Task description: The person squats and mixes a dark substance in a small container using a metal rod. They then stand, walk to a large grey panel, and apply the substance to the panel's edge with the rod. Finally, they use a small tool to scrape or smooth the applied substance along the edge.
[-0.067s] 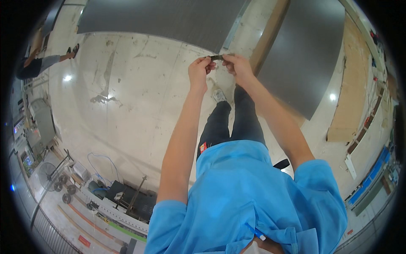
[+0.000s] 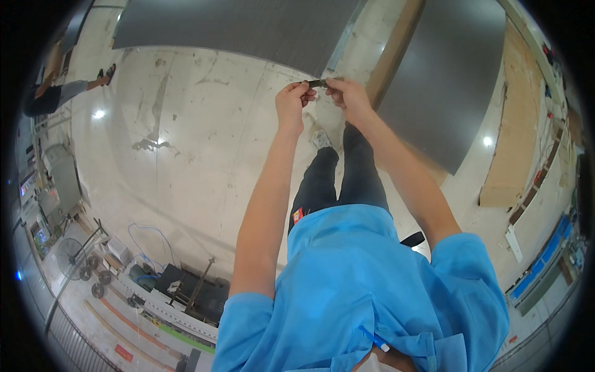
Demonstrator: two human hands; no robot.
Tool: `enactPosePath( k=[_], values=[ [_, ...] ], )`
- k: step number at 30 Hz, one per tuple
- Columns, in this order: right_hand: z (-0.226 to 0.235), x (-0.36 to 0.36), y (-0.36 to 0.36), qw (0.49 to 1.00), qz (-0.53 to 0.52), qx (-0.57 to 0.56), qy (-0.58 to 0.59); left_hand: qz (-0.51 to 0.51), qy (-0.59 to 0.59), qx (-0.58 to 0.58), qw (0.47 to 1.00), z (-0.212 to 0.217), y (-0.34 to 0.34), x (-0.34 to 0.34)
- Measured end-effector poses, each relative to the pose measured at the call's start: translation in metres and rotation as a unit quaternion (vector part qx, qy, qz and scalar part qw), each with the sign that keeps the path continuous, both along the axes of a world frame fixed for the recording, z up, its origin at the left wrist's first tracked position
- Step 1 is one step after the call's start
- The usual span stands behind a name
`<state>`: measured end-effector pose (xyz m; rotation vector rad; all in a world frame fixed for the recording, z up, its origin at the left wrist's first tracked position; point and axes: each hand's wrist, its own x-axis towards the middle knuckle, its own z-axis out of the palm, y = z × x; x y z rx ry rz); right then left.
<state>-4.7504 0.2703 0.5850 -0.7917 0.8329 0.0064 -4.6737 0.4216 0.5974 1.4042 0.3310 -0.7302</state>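
A short, dark, narrow piece (image 2: 317,83) is stretched between my two hands, out in front of my body; its exact kind is too small to make out. My left hand (image 2: 292,103) pinches its left end between thumb and fingers. At the other end, my right hand (image 2: 348,98) grips it the same way, fingers curled. Just beyond the hands lies the corner of a large dark grey panel (image 2: 248,31), apart from them as far as I can see.
Another dark grey panel (image 2: 443,80) lies to the right, with a brown strip (image 2: 395,53) along its edge and a cardboard sheet (image 2: 511,118) beyond. A person (image 2: 59,96) is at the far left. A fan (image 2: 69,254) and a machine (image 2: 186,291) stand at the lower left.
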Motion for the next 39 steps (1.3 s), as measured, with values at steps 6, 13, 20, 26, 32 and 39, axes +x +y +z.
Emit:
enactPosePath(
  k=[6, 13, 20, 26, 32, 39],
  values=[
    [0.0, 0.0, -0.003, 1.0, 0.005, -0.008, -0.015, 0.002, -0.005, -0.004, 1.0, -0.003, 0.001, 0.001],
    [0.056, 0.012, -0.015, 0.991, 0.029, -0.078, -0.107, 0.044, -0.061, -0.133, 0.988, 0.04, 0.0, -0.006],
    [0.097, 0.017, -0.064, 0.981, -0.112, -0.117, -0.111, -0.225, -0.578, 0.235, 0.748, 0.067, -0.011, 0.02],
    [0.037, -0.081, -0.095, 0.977, -0.124, -0.167, 0.038, -0.336, -0.638, 0.337, 0.605, 0.027, -0.028, 0.011],
    [-0.01, -0.158, -0.107, 0.956, -0.117, -0.215, 0.159, -0.383, -0.652, 0.305, 0.58, 0.036, -0.063, 0.049],
    [-0.003, -0.132, -0.141, 0.944, -0.14, -0.27, 0.126, -0.416, -0.672, 0.319, 0.523, 0.047, -0.156, 0.132]
  ],
)
